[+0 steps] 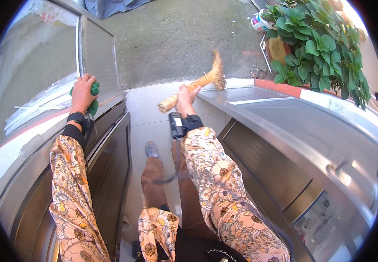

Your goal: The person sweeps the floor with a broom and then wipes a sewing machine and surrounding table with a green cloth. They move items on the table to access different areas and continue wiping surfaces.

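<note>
My right hand (187, 98) grips the bound straw handle of a short hand broom (205, 78). Its bristles fan out at the far end, just above the corner of the metal counter on the right. In my left hand (83, 93) is a bunched green cloth (94, 98), held at the frame (81, 42) of a glazed panel on the left. Part of the cloth is hidden behind my fingers. Both wrists carry black straps, the right one with a small dark device (176, 125).
A stainless steel counter (261, 111) runs along my right, a dark cabinet (110, 147) along my left. Between them lies a narrow tiled floor (143, 114). Beyond is rough concrete (175, 39), with a leafy potted plant (319, 49) and a white bucket (260, 21) at the right.
</note>
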